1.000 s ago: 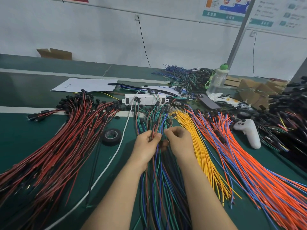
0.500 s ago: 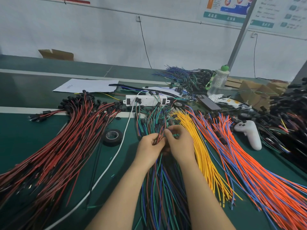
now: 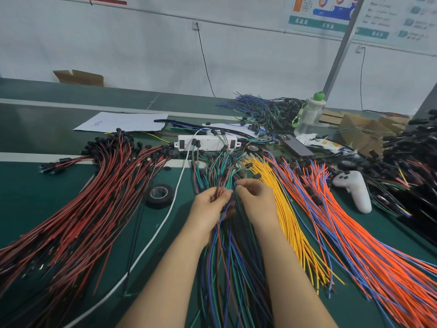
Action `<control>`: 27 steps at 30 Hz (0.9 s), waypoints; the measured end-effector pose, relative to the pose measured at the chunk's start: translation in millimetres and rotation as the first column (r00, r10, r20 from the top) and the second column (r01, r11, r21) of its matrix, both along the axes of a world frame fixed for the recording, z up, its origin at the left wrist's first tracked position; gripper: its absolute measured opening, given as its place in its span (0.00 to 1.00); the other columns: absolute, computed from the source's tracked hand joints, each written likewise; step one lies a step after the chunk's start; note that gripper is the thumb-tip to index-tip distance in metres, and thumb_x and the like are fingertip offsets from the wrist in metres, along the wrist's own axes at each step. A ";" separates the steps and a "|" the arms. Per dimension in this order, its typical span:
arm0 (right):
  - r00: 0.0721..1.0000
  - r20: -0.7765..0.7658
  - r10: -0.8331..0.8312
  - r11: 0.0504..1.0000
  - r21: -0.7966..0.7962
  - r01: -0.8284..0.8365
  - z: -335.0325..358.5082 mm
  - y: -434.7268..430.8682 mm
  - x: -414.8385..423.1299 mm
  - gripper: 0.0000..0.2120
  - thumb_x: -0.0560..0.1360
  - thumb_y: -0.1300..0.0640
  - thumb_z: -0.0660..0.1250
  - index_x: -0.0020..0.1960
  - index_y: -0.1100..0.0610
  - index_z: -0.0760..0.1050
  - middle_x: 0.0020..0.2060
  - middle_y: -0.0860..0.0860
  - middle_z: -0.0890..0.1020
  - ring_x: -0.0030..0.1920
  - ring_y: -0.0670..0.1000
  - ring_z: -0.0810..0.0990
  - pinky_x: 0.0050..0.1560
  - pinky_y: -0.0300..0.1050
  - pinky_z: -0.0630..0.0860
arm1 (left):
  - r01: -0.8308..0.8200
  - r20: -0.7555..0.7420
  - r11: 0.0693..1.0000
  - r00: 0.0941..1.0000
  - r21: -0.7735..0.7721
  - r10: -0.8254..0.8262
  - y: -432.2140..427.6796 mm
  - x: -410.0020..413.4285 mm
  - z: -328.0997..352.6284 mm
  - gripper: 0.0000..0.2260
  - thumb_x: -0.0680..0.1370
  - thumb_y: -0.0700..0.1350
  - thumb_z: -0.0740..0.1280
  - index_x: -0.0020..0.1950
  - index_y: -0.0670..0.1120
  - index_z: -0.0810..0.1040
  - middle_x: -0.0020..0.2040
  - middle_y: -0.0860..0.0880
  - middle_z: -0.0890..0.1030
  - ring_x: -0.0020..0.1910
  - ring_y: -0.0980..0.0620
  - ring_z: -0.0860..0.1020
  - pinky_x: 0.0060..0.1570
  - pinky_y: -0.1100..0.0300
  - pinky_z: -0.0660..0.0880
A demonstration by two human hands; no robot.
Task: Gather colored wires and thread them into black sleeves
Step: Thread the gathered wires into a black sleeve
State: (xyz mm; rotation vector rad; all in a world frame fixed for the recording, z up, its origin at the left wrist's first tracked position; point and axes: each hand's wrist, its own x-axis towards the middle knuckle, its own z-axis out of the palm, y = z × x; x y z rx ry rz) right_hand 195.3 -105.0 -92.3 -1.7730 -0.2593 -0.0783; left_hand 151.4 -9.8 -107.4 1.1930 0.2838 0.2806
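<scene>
At the middle of the green table [image 3: 28, 190], both bare hands meet over the mixed bundle of wires [image 3: 227, 256], whose green, blue, red and brown strands run from 12 o'clock down to 6 o'clock between the forearms. The left hand [image 3: 210, 204] is curled, its thumb and fingers closed round a small clutch of these strands, which rise out of the fist toward 12 o'clock. The right hand [image 3: 256, 200] lies just beside it at 3 o'clock, almost touching. Its fingers are bent inward, with thumb and forefinger pinched together on a thin strand of the same bundle; I cannot tell the strand's colour. Small black sleeves [image 3: 248, 165] sit on the far wire ends, just past the fingertips at 12 o'clock.

From the hands, yellow wires [image 3: 290, 221] fan out at 3 to 5 o'clock, with orange and blue wires [image 3: 354, 233] beyond them. Red and black wires [image 3: 94, 209] spread wide at 9 o'clock. A roll of black tape [image 3: 159, 195] lies flat at 9 o'clock, near the left hand, and a white cable [image 3: 160, 228] curves past it. A white power strip [image 3: 205, 142] lies at 12 o'clock, a sheet of paper [image 3: 123, 121] at 11, a phone [image 3: 296, 145] and a clear bottle [image 3: 308, 116] at 1, and a white game controller [image 3: 354, 188] at 3.
</scene>
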 end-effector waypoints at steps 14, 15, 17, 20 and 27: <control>0.991 -0.118 0.067 0.985 0.166 -0.047 -3.2 0.5 -2.4 0.14 0.76 0.62 0.67 0.33 0.56 0.69 0.23 0.51 0.74 0.24 0.54 0.75 0.38 0.68 0.76 | 0.022 -0.005 0.995 1.000 0.094 -0.022 -2.6 -2.2 2.5 0.07 0.79 0.37 0.63 0.43 0.42 0.78 0.34 0.48 0.81 0.30 0.56 0.80 0.32 0.64 0.77; 0.992 -0.111 0.058 0.988 0.150 -0.041 -4.4 1.0 -2.5 0.14 0.76 0.61 0.67 0.34 0.56 0.69 0.23 0.52 0.75 0.25 0.55 0.76 0.37 0.68 0.76 | 0.019 -0.012 0.994 1.000 0.104 -0.018 -3.3 -2.3 2.6 0.07 0.79 0.37 0.63 0.43 0.41 0.78 0.33 0.48 0.81 0.30 0.57 0.80 0.31 0.64 0.77; 0.994 -0.101 0.041 0.993 0.110 -0.029 -3.7 1.9 -3.3 0.13 0.76 0.59 0.68 0.34 0.54 0.71 0.24 0.54 0.75 0.28 0.58 0.76 0.39 0.67 0.77 | 0.021 -0.028 0.992 0.999 0.128 -0.018 -3.5 -2.5 2.9 0.07 0.80 0.38 0.62 0.43 0.41 0.77 0.32 0.48 0.79 0.28 0.57 0.78 0.29 0.65 0.75; 1.000 -0.020 0.009 1.000 -0.021 -0.010 -0.8 1.0 -1.7 0.10 0.75 0.57 0.69 0.35 0.52 0.75 0.30 0.52 0.80 0.35 0.55 0.78 0.45 0.57 0.77 | 0.111 -0.073 0.981 0.992 0.157 -0.100 -0.5 -4.7 6.4 0.08 0.81 0.42 0.59 0.43 0.45 0.72 0.31 0.51 0.70 0.21 0.59 0.66 0.20 0.68 0.64; 0.992 0.114 0.061 0.994 -0.102 -0.049 6.2 -1.6 -4.7 0.10 0.79 0.65 0.61 0.57 0.58 0.77 0.53 0.51 0.81 0.53 0.50 0.80 0.61 0.48 0.73 | 0.276 -0.019 0.873 0.951 -0.401 -0.309 14.3 -8.0 20.0 0.16 0.82 0.52 0.52 0.40 0.45 0.69 0.22 0.54 0.61 0.16 0.61 0.57 0.14 0.69 0.53</control>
